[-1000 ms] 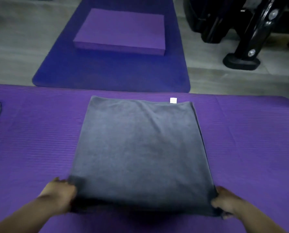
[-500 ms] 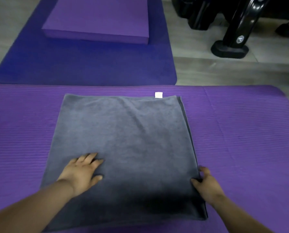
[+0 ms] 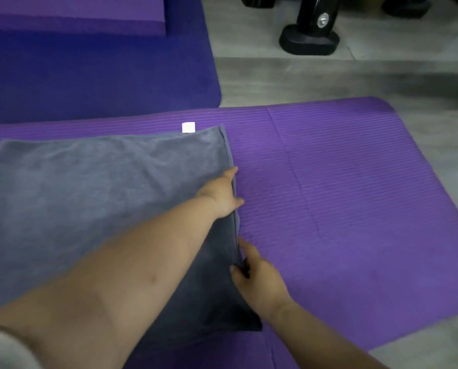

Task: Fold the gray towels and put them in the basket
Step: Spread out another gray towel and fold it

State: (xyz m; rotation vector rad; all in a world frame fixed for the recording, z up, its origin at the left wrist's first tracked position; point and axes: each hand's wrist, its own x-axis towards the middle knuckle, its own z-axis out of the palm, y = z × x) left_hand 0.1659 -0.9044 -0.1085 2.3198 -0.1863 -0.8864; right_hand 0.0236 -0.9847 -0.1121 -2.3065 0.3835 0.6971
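A gray towel (image 3: 84,187), folded into a rough square with a white tag at its far edge, lies flat on the purple mat (image 3: 355,182). My left hand (image 3: 221,194) reaches across the towel to its right edge, with the fingers at the hem. Nearer to me on the same edge, my right hand (image 3: 257,275) pinches the towel's hem between thumb and fingers. My left forearm covers the towel's near middle. No basket is in view.
A dark blue mat (image 3: 94,75) lies beyond the purple one, with a purple foam block (image 3: 76,14) on it. A black machine foot (image 3: 309,42) stands on the gray floor at the far right. Bare floor shows beside the mat's right edge.
My left hand has left the towel's near left part and crossed over to its right edge. My right hand stays at that edge. The view has swung right.
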